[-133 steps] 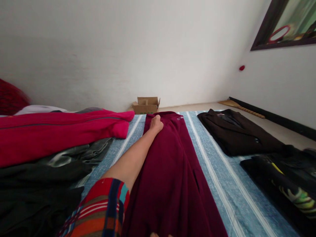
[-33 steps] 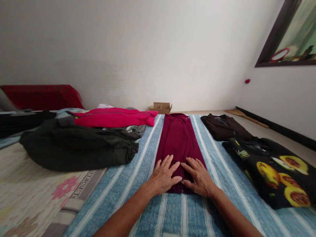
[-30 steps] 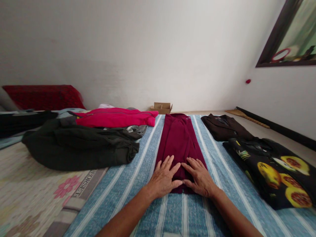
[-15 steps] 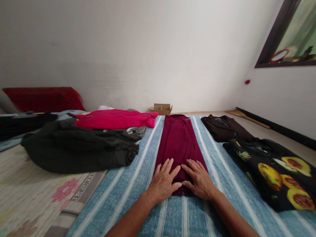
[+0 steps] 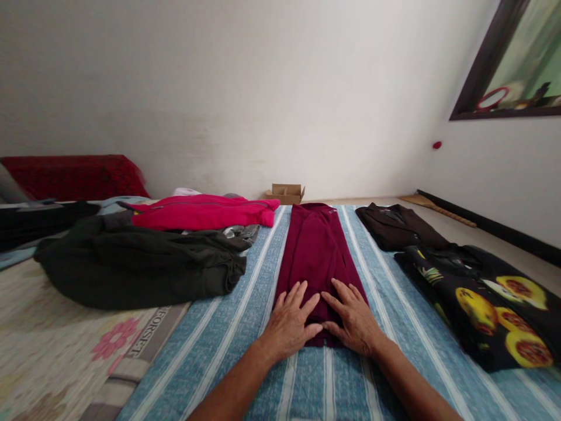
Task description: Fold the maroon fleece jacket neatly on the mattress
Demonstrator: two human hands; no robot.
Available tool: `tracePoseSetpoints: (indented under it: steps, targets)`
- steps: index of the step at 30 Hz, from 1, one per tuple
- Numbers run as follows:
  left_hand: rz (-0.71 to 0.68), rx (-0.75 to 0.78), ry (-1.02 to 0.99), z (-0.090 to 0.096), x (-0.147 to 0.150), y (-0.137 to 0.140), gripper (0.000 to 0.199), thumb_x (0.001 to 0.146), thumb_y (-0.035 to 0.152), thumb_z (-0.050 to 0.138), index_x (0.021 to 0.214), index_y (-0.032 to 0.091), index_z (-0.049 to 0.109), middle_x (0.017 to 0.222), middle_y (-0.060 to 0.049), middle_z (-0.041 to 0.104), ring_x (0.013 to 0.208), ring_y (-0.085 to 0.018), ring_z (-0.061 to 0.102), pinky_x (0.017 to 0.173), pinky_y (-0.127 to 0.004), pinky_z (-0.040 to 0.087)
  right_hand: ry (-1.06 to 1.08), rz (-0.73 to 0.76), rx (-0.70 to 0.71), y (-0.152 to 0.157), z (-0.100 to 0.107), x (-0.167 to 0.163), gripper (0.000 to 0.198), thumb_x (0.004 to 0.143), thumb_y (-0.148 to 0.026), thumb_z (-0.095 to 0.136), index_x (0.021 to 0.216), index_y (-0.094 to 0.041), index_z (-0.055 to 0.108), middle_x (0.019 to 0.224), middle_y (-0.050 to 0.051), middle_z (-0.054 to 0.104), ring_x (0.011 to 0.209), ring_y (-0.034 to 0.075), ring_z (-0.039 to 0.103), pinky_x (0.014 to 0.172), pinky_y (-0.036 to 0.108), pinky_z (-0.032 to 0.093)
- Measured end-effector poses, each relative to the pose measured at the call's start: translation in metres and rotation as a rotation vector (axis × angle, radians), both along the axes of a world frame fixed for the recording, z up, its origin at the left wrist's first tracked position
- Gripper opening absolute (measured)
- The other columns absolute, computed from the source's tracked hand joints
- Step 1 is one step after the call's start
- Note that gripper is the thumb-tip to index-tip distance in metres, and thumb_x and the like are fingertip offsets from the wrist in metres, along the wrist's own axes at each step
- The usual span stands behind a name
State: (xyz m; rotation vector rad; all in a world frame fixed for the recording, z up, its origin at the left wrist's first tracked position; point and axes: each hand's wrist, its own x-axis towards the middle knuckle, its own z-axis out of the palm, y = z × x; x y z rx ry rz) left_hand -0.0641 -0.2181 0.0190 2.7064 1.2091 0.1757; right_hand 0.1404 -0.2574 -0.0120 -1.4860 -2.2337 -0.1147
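Observation:
A maroon jacket [image 5: 313, 245], folded into a long narrow strip, lies in front of me on a blue striped sheet [image 5: 232, 345]. Its collar points away from me, and a short zipper end shows at the near edge. My left hand [image 5: 291, 321] rests flat on the near left part of the jacket, fingers spread. On the near right part lies my right hand [image 5: 350, 318], also flat with fingers apart. The two thumbs almost meet over the cloth. Neither hand grips anything.
To the left lie dark green clothing [image 5: 144, 263] and a bright pink zipped garment [image 5: 205, 211]. A folded dark brown garment [image 5: 401, 228] and a black fruit-print garment [image 5: 482, 304] lie to the right. An open cardboard box [image 5: 286, 194] stands by the wall.
Both hands stay almost in place on the jacket; the right fingers have shifted very slightly. The view has turned a little to the right.

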Motion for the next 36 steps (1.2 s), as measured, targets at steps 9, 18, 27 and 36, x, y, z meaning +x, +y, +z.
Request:
tracePoseSetpoints:
  steps: [9, 18, 27, 36]
  targets:
    - [-0.025, -0.002, -0.012, 0.003, -0.008, -0.008, 0.070, 0.077, 0.042, 0.061, 0.140, 0.029, 0.032, 0.153, -0.010, 0.017, 0.140, -0.028, 0.013, 0.110, -0.051, 0.019, -0.020, 0.109, 0.107, -0.019, 0.003, -0.018, 0.057, 0.081, -0.027, 0.053, 0.135, -0.015, 0.042, 0.138, 0.016, 0.043, 0.131, 0.029, 0.033, 0.106, 0.056, 0.024]
    - [-0.043, -0.038, 0.016, 0.008, -0.017, -0.016, 0.081, 0.070, 0.041, 0.066, 0.141, 0.028, 0.029, 0.153, -0.009, 0.017, 0.141, -0.027, 0.011, 0.111, -0.053, 0.011, -0.015, 0.105, 0.061, -0.022, 0.002, -0.019, 0.063, 0.078, -0.032, 0.057, 0.136, -0.015, 0.041, 0.139, 0.016, 0.042, 0.132, 0.030, 0.031, 0.106, 0.056, 0.025]
    - [-0.021, -0.051, -0.034, 0.005, -0.019, -0.015, 0.078, 0.071, 0.033, 0.065, 0.140, 0.025, 0.030, 0.152, -0.008, 0.024, 0.140, -0.021, 0.016, 0.113, -0.047, 0.011, -0.031, 0.127, -0.048, -0.023, 0.002, -0.015, 0.074, 0.075, -0.043, 0.061, 0.140, -0.016, 0.036, 0.145, 0.016, 0.033, 0.136, 0.032, 0.023, 0.108, 0.055, 0.020]
    - [-0.040, -0.128, -0.220, 0.010, -0.038, -0.012, 0.070, 0.071, 0.027, 0.064, 0.136, 0.023, 0.039, 0.147, -0.008, 0.035, 0.135, -0.022, 0.029, 0.113, -0.047, 0.017, 0.606, 0.018, 0.056, -0.030, 0.008, 0.013, 0.063, 0.079, -0.037, 0.060, 0.136, -0.019, 0.039, 0.134, 0.014, 0.049, 0.124, 0.026, 0.045, 0.102, 0.045, 0.038]
